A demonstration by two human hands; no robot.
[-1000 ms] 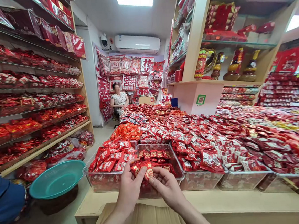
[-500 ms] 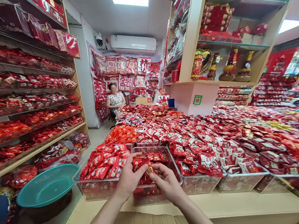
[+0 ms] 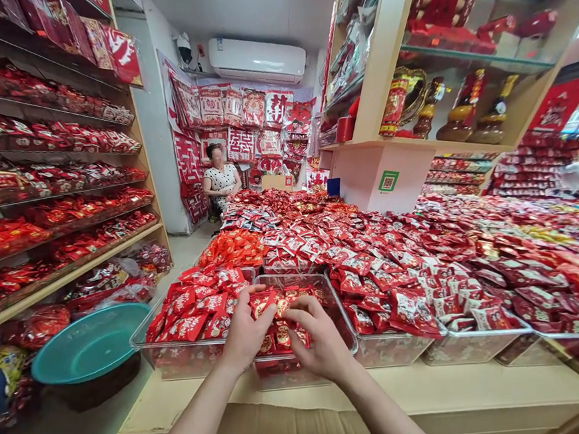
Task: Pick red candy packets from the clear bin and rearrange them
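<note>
My left hand (image 3: pixel 248 327) is over the near-middle clear plastic bin (image 3: pixel 352 336), its thumb and fingers closed around a small red-and-gold candy packet (image 3: pixel 262 302). To its right, my right hand (image 3: pixel 319 335) hovers over the same bin with curved fingers and the thumb apart, nothing gripped between them. Red packets with gold print (image 3: pixel 283 336) lie in the bin below and between the hands. Just left stands another clear bin (image 3: pixel 179 349), heaped with red packets (image 3: pixel 190 325) bearing white print. My fingers hide part of the middle bin's contents.
More bins of wrapped packets (image 3: pixel 411 308) stretch right and back across the wooden counter (image 3: pixel 423 384). A teal basin (image 3: pixel 91 343) stands at left, below shelves (image 3: pixel 64 281) of red packets. Cardboard (image 3: pixel 286 431) lies in front. A person (image 3: pixel 221 179) sits at the back.
My right hand has drawn away from the packet it was pinching and its fingers have spread. My left hand stays over the bin. The view has tilted down slightly.
</note>
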